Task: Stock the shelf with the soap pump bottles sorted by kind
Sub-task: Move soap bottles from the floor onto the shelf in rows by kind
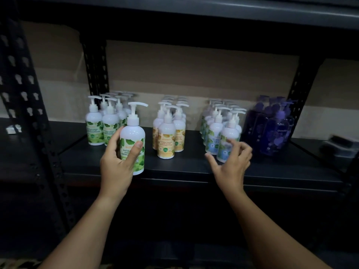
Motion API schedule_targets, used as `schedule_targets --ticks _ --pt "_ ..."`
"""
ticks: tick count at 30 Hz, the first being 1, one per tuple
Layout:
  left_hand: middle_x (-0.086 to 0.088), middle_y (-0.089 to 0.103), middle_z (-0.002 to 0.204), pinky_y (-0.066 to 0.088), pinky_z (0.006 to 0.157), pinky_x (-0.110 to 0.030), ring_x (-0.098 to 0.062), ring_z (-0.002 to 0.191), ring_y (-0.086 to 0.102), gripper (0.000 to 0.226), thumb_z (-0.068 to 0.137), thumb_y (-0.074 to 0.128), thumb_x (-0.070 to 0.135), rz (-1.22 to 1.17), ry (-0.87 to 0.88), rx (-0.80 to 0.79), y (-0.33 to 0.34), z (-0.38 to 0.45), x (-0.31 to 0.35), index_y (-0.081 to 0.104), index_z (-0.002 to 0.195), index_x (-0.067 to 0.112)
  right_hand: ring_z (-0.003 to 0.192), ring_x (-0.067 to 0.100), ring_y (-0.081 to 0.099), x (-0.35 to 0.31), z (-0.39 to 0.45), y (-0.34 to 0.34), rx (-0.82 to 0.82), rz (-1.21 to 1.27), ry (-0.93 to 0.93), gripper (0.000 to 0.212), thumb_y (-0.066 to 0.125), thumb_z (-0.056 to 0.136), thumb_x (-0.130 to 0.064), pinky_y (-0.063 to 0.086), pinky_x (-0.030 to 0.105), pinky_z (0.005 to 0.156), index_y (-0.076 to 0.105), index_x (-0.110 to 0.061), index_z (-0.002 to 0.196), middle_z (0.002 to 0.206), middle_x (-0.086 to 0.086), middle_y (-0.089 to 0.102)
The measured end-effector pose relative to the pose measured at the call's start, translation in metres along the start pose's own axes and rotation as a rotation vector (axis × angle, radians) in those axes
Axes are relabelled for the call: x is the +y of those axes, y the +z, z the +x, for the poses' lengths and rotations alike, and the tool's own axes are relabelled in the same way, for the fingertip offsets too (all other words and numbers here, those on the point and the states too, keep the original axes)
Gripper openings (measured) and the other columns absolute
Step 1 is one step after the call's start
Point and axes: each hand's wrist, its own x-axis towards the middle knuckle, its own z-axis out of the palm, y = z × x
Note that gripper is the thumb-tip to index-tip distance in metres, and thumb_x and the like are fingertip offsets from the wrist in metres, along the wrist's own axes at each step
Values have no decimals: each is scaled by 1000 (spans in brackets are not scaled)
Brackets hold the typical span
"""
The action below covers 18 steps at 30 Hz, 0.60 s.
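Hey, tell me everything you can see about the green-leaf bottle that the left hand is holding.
The green-leaf bottle is a white, plastic-looking pump bottle with a rounded shoulder, a white pump head whose spout points right, and a green leaf label reading partly "ANTIBA... HAND". It stands upright near the front edge of the dark shelf, in front of the group of matching green bottles. The left hand grips its lower half, thumb across the label.

Glossy white plastic pump bottles (132,136), dark translucent purple bottles (275,131), on a matt black metal shelf (174,164).
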Motion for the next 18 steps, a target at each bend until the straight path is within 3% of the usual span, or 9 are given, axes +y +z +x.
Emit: schedule_targets --ticks 5,8,13,18 --pt "2 68 134 51 109 -43 -14 124 64 59 89 78 35 -25 -24 -10 -15 9 -12 58 142 21 92 20 57 -22 -29 24 -249 95 -452 17 70 94 -31 53 43 81 69 -15 98 98 -2 62" --pt "3 68 133 52 108 -40 -13 123 65 61 89 76 36 2 -20 -1 -25 15 -16 57 144 21 91 18 62 -49 -39 40 -407 146 -544 21 63 97 -33 54 42 79 76 -16 95 95 -5 72" --pt "0 68 134 54 105 -43 -17 123 66 57 94 73 30 57 -16 -9 -42 23 -27 53 147 21 117 15 65 -97 -36 54 -699 163 -497 31 64 100 -35 54 35 99 77 -16 121 123 0 74" --pt "1 51 135 46 109 -28 -12 125 57 56 95 73 28 195 -10 51 -50 30 -35 53 148 24 129 12 60 -121 -28 68 -849 189 -532 36 61 102 -34 45 24 108 70 -15 132 137 0 67"
